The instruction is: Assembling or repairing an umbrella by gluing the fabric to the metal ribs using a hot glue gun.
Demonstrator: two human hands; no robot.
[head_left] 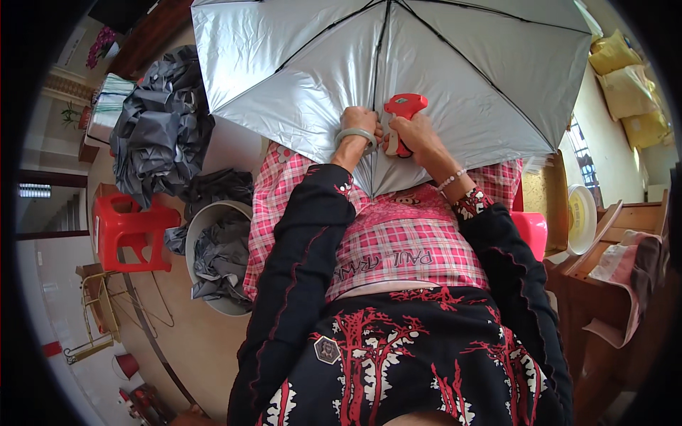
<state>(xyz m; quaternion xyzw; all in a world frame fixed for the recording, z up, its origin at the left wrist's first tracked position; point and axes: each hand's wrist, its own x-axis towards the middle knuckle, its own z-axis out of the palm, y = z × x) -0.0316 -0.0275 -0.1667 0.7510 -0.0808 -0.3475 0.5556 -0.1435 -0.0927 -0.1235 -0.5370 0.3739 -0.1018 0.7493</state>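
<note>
- Floor (195,355), tan, at left.
- Stool (135,231), red.
- Heap (160,131), black, crumpled, behind stool.
- Bin (192,245), pale, holding dark crumpled material (222,248).
- Left hand (359,125), bangled, fingers curled closed on umbrella (418,67) beside a rib.
- Umbrella, silver side up, spread before the lap.
- Tool (406,105), red, handheld, over the silver side, right of the left hand.
- Right hand (416,136), braceleted, wrapped around tool.
- Bucket (582,220), white.
- Cushions (625,85), yellow, far right.
</note>
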